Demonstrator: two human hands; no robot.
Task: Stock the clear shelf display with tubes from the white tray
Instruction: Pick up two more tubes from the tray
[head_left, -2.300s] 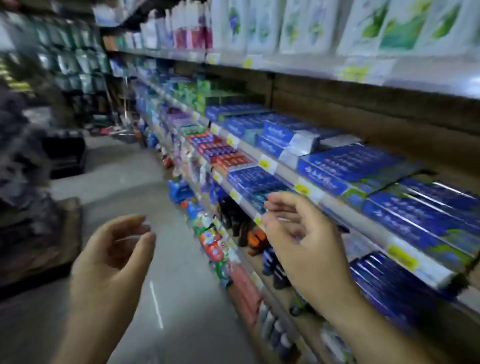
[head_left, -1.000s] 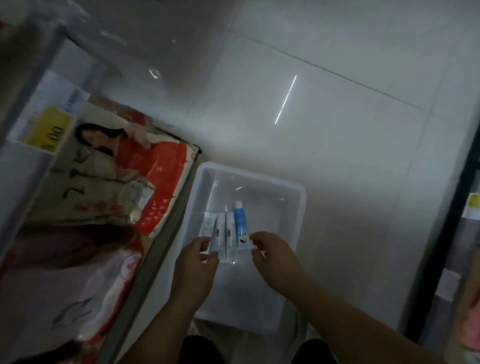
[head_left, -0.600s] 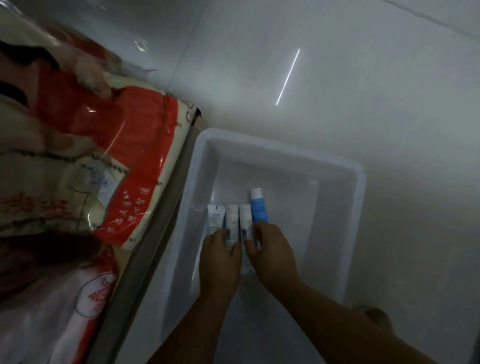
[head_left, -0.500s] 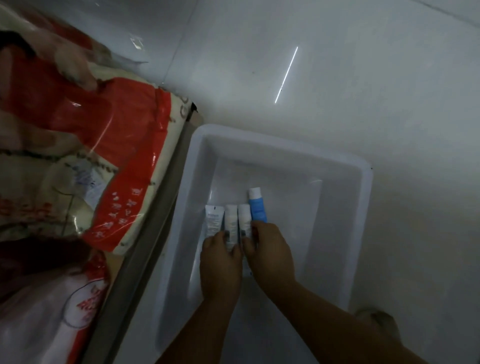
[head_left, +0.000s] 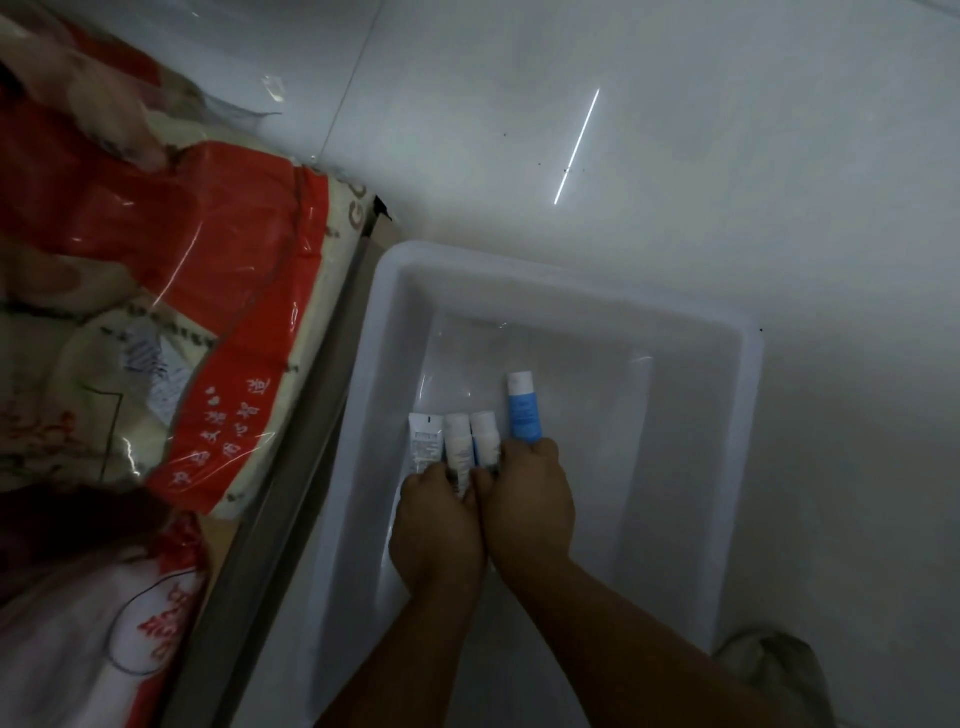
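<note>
The white tray (head_left: 737, 415) sits on the pale floor below me. In it lie several tubes side by side: three white tubes (head_left: 457, 441) and, at the right end, a blue tube (head_left: 523, 410) with a white cap. My left hand (head_left: 439, 525) rests on the near ends of the left white tubes, fingers curled over them. Pressed against it, my right hand (head_left: 530, 499) is closed over the near ends of the right white tube and the blue tube. The clear shelf display is out of view.
Large red-and-cream plastic sacks (head_left: 171, 322) lie on a low shelf to the left, with its grey metal edge (head_left: 291, 499) running beside the tray. The tiled floor (head_left: 675, 156) spreads beyond the tray. A shoe tip (head_left: 774, 670) shows at the lower right.
I turned from the toothpaste shelves to look down at the tray. Both hands came down onto the tubes and drew together; in the last half second they barely moved.
</note>
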